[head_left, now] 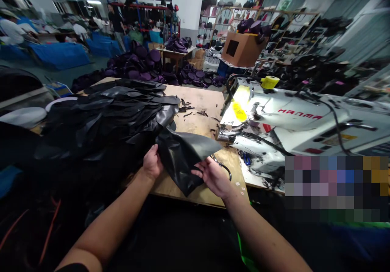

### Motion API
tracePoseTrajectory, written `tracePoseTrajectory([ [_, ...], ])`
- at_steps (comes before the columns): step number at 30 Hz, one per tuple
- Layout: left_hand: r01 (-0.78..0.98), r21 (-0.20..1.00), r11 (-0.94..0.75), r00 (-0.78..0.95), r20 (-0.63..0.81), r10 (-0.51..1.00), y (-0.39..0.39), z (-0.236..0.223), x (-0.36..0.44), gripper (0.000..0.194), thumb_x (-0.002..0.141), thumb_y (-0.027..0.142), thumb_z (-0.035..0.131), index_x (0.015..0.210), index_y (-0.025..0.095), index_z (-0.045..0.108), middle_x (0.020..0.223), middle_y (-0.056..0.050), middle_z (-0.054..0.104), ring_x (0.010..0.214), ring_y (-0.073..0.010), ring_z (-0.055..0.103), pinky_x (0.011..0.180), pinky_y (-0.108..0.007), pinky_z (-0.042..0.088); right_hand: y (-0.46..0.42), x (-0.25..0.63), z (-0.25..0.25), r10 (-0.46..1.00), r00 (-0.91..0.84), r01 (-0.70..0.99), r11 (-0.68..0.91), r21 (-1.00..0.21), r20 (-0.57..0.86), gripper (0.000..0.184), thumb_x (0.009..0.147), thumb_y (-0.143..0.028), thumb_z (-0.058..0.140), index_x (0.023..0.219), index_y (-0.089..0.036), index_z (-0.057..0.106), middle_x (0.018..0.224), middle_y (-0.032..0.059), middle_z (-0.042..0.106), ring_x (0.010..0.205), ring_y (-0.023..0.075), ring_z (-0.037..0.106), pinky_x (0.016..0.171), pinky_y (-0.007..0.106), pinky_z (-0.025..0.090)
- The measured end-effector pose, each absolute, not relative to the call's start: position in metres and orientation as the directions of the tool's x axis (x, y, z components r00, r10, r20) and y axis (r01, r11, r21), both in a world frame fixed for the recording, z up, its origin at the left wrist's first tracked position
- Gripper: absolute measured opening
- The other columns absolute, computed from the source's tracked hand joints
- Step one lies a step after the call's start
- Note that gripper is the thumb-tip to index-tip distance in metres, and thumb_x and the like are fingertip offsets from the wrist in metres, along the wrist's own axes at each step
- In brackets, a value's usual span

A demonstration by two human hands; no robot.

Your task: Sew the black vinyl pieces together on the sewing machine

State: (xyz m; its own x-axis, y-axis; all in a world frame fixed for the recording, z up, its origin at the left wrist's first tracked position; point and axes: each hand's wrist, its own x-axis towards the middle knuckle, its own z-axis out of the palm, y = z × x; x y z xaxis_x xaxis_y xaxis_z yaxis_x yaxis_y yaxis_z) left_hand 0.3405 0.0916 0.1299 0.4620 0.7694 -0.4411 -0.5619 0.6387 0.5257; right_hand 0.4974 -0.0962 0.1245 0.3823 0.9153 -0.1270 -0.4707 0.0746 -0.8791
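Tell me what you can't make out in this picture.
All in the head view:
Black looped handle: partly hidden behind the right hand.
Tabletop beneath the black sheet: covered by it.
White machine: its right end is cut off by the picture's edge.
Lower right: hidden by a pixelated patch.
Distant shelf goods: too small, blurred.

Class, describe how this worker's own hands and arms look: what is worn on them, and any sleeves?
The left hand and right hand wear no gloves, and no rings or watch can be seen. The left forearm and right forearm are bare. A plain black sleeve edge shows on the left arm; no right sleeve is in view.
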Motion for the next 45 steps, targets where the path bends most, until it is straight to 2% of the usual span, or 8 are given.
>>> tracePoseTrajectory([
  [5,-0.497,0.578,0.647,0.635,-0.265,0.725,0.074,0.124,0.316,0.025,0.104,0.025,0.053,0.117,0.015,0.072,0.112,-0.01,0.079,0.105,-0.0219,0.076,0.103,-0.038,0.057,-0.046,0.501,0.148,0.798,0.443,-0.525,-0.139,-0.84,-0.408,0.044,0.08,-0.057,0.082,0.103,-0.023,0.067,0.081,0.0011,0.073,0.068,0.0179,0.067,0.065,0.033,0.061],
  [8,-0.363,0.685,0.632,0.695,-0.252,0.673,0.061,0.099,0.279,0.021,0.095,0.031,0.071,0.114,0.022,0.073,0.115,-0.008,0.079,0.103,-0.0218,0.075,0.099,-0.038,0.057,-0.028,0.513,0.179,0.896,0.419,-0.308,-0.014,-0.951,-0.149,0.045,0.081,-0.063,0.078,0.099,-0.023,0.069,0.081,0.0011,0.074,0.075,0.0206,0.07,0.073,0.036,0.061],
  [12,0.326,0.863,0.386,0.741,-0.487,0.462,0.07,0.081,0.221,0.023,0.078,0.036,0.084,0.088,0.017,0.076,0.087,-0.008,0.078,0.087,-0.0261,0.074,0.085,-0.037,0.056,-0.041,0.516,0.199,0.949,-0.252,0.232,0.249,-0.94,0.189,0.035,0.088,-0.054,0.077,0.086,-0.02,0.071,0.086,0.0027,0.074,0.092,0.0212,0.07,0.096,0.037,0.056],
  [16,0.557,0.829,-0.044,0.487,-0.284,0.826,0.111,0.112,0.218,0.024,0.068,0.036,0.083,0.086,0.022,0.074,0.098,-0.007,0.077,0.113,-0.0348,0.068,0.095,-0.038,0.054,-0.071,0.506,0.178,0.855,-0.491,0.389,0.387,-0.836,0.168,0.032,0.099,-0.044,0.067,0.077,-0.02,0.071,0.09,0.0047,0.075,0.097,0.0199,0.069,0.107,0.038,0.049],
  [24,0.12,0.986,0.117,0.69,-0.167,0.704,0.147,0.132,0.344,0.071,0.038,0.007,0.093,0.105,0.02,0.073,0.127,-0.018,0.072,0.143,-0.0416,0.052,0.103,-0.034,0.051,-0.119,0.49,0.167,0.92,-0.353,0.487,0.336,-0.806,0.17,0.022,0.083,-0.009,0.063,0.088,-0.024,0.078,0.1,0.0025,0.076,0.106,0.0207,0.07,0.108,0.038,0.052],
  [28,0.193,0.978,0.078,0.756,-0.199,0.623,0.155,0.127,0.352,0.08,0.044,0.001,0.087,0.12,0.022,0.075,0.085,-0.003,0.076,0.089,-0.0268,0.076,0.069,-0.023,0.053,-0.143,0.491,0.169,0.956,-0.219,0.503,0.281,-0.817,0.194,0.04,0.072,-0.002,0.057,0.096,-0.024,0.08,0.119,0.0044,0.074,0.127,0.0215,0.063,0.112,0.036,0.05],
  [37,0.312,0.876,0.369,0.879,-0.413,0.238,0.142,0.19,0.363,0.057,0.07,0.009,0.084,0.125,0.019,0.071,0.08,-0.002,0.071,0.054,-0.0094,0.061,0.049,-0.017,0.043,-0.162,0.517,0.187,0.93,-0.357,0.09,0.128,-0.988,0.088,0.046,0.1,-0.052,0.056,0.078,-0.019,0.078,0.105,0.011,0.08,0.099,0.0234,0.076,0.09,0.036,0.061],
  [45,0.066,0.829,0.556,0.852,-0.337,0.401,0.087,0.208,0.408,0.015,0.083,0.006,0.067,0.097,0.01,0.072,0.077,-0.006,0.068,0.063,-0.0107,0.063,0.064,-0.021,0.054,-0.103,0.513,0.161,0.701,0.511,0.672,0.034,-0.74,0.497,0.075,0.074,-0.056,0.088,0.137,-0.021,0.066,0.142,0.0168,0.062,0.136,0.0344,0.055,0.12,0.052,0.041],
])
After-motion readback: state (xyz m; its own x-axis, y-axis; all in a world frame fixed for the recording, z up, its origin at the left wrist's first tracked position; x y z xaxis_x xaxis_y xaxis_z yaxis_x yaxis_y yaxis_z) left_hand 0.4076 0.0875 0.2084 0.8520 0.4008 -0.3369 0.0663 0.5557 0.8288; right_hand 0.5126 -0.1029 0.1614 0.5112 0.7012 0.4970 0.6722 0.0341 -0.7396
